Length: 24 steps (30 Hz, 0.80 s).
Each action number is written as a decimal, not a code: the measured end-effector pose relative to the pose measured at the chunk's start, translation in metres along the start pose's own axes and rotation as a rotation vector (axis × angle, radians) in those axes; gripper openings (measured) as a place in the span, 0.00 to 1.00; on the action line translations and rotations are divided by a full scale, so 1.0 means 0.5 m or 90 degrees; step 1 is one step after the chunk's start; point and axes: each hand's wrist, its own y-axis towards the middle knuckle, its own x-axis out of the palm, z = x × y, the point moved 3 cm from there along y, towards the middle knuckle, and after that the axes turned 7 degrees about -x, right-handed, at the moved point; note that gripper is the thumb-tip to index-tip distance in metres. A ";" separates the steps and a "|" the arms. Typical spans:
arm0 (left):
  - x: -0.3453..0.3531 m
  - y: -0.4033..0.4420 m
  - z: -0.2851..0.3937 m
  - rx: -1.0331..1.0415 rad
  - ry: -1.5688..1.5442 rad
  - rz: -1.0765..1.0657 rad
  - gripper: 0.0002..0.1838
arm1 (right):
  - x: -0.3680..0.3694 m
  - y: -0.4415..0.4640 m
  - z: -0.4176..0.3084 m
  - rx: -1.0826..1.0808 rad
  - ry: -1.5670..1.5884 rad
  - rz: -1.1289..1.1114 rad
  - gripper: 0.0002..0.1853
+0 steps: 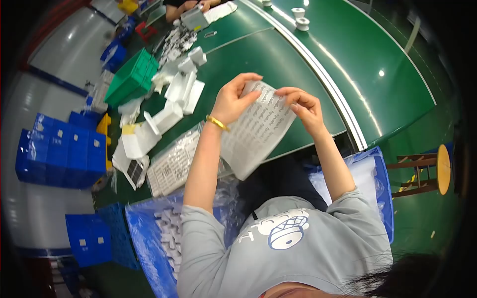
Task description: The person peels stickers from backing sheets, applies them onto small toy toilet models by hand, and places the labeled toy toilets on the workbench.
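A thin whitish sheet (258, 130) with rows of dark print hangs between my two hands above the near edge of the green table (248, 54). My left hand (237, 98), below which a gold bangle circles the wrist, pinches the sheet's upper left part between thumb and fingers. At the upper right corner, my right hand (304, 110) has its fingers closed on the same sheet. Beside my left forearm lies a clear plastic bag (174, 161) with printed sheets inside.
White boxes and trays (169, 116) line the table's left side, near a green crate (131, 77). Blue bins (59, 151) stand at the left. Lined blue crates (149, 253) flank my body. Another person's hands (191, 7) work at the far end. A stool (442, 169) stands right.
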 end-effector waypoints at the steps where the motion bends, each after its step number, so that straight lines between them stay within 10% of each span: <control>1: 0.002 0.002 0.009 0.003 -0.048 0.019 0.19 | -0.004 0.007 -0.010 -0.006 0.020 0.045 0.08; 10: 0.007 0.002 0.026 0.048 -0.065 0.164 0.17 | -0.020 0.029 0.008 0.045 0.055 0.173 0.29; 24: -0.023 -0.039 0.007 0.008 -0.098 0.181 0.12 | -0.046 0.044 0.009 0.078 0.030 0.100 0.14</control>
